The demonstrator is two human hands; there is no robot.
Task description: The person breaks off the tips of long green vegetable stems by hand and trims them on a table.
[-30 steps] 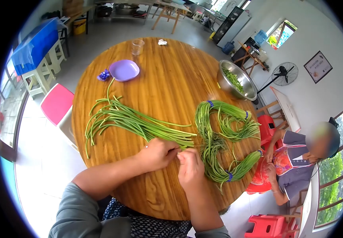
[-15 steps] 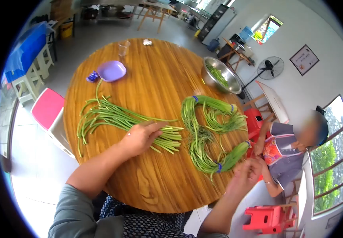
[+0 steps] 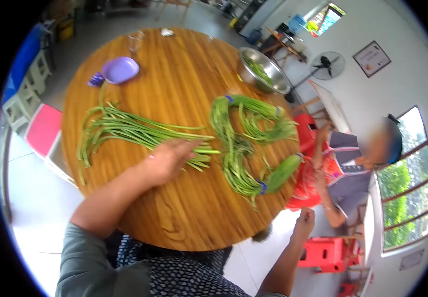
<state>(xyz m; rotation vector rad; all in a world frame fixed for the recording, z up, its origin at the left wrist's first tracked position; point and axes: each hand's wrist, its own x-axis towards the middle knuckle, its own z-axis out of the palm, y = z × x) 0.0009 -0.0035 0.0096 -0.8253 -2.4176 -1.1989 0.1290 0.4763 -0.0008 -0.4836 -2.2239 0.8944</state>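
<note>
Loose long green stems, which look like garlic scapes, lie spread across the left half of the round wooden table. My left hand rests palm down over their right-hand ends, fingers stretched out and touching them. Beyond the table's front right edge, my right hand is closed in a fist; whatever it may hold is hidden. To the right of the loose stems lie curled bundles of similar greens, bound with blue bands.
A steel bowl with cut greens stands at the back right, a purple dish and clear cup at the back left. Across the table's right side sits another person. Red stools stand at the lower right.
The view has shifted, so the table sits higher and further left. My right hand has moved down, away from the tied bundle, and is now a fist. My left hand stays on the stems.
</note>
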